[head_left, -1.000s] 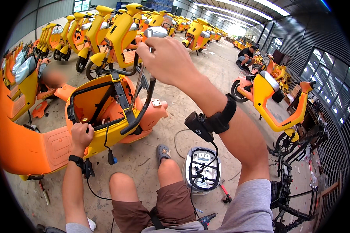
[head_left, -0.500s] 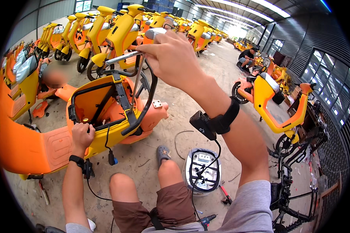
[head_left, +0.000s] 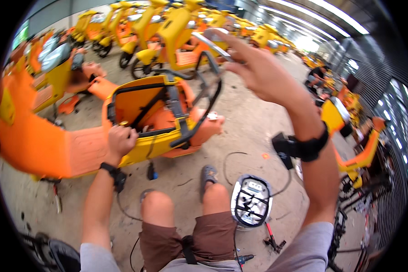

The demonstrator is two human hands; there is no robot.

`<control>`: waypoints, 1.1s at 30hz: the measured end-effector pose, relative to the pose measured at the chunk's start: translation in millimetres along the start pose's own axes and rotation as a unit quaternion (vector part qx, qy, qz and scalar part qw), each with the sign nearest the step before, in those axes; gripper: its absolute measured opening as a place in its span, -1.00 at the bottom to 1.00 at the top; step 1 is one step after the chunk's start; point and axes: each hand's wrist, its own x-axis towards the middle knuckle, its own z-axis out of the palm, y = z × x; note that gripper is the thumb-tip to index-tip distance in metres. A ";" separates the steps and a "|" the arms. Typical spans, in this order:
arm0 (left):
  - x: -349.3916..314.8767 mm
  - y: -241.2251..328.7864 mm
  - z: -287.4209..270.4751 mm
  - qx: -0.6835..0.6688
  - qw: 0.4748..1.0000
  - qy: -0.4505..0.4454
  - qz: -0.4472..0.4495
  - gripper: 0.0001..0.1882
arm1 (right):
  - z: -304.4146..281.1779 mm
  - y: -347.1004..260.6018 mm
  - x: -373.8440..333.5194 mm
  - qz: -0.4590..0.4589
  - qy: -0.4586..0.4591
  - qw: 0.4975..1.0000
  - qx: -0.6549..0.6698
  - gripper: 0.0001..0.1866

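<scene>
An orange and yellow scooter body [head_left: 140, 152] stands in front of me with its seat compartment uncovered. My left hand [head_left: 122, 141] is curled over the near rim of that compartment, beside the orange footboard [head_left: 86, 147]. My right hand [head_left: 265, 75] is raised above the scooter's rear, fingers stretched and apart. Near its thumb and forefinger is the silver crossbar of a T-handle wrench [head_left: 211, 46]. The wrench's shaft, smeared by motion, runs down inside the black looped rear rail [head_left: 220, 93]. Its lower end cannot be made out.
An upturned seat [head_left: 258, 186] lies on the floor by my foot. A red-handled tool [head_left: 270, 230] and a power drill [head_left: 245, 259] are near it. A loose connector [head_left: 152, 173] hangs from the scooter. Scooters [head_left: 172, 29] stand in rows behind; a person [head_left: 316, 76] sits far right.
The view has swung, so the scooter appears farther right and higher. My right hand's fingers have loosened from around the wrench handle, and the handle has turned. My left hand stays on the rim.
</scene>
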 end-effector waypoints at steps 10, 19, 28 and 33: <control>3.9 6.1 -4.4 -0.004 1.000 -0.007 -0.018 -0.70 | 18.7 5.6 1.7 -0.071 0.177 0.972 -0.138 -0.79; 0.6 3.0 -3.1 -0.004 1.000 -0.001 -0.017 -0.71 | 6.2 -9.4 3.7 0.142 0.077 0.986 0.046 -0.55; -1.8 0.7 -1.8 -0.006 1.000 0.003 -0.019 -0.69 | 15.1 -5.0 2.0 -0.019 0.059 0.997 -0.054 -0.58; -0.9 3.0 2.1 0.008 1.000 -0.009 -0.015 -0.70 | 36.7 -0.1 -7.7 -0.097 0.135 0.985 -0.045 -0.40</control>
